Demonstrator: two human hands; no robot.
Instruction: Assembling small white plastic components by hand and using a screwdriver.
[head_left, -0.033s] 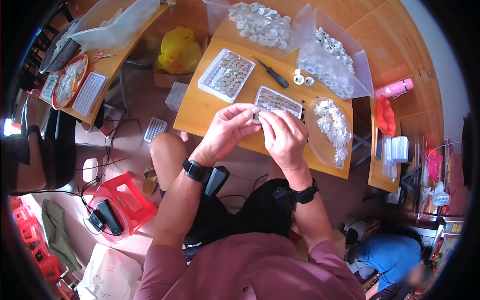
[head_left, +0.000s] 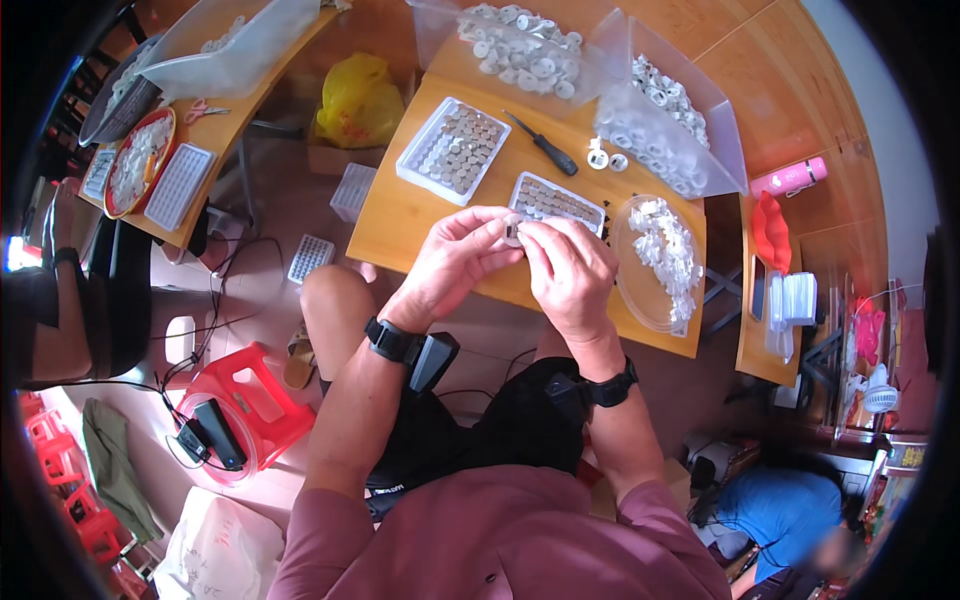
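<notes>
Over the near edge of the table, my left hand pinches a small round white plastic part between thumb and fingers. My right hand is closed on the same part from the other side, its fingertips covering much of it. A dark spot shows on the part; finer detail is too small to make out. Just beyond my hands lies a small tray of coin-like silvery discs. Farther left stands a larger white tray, with similar discs in rows. To the right, a round clear dish holds small white pieces.
A dark-handled screwdriver and two loose round white parts lie on the table. Clear bins of white parts line its far side. A red stool carries black adapters with cables. Another person bends at lower right.
</notes>
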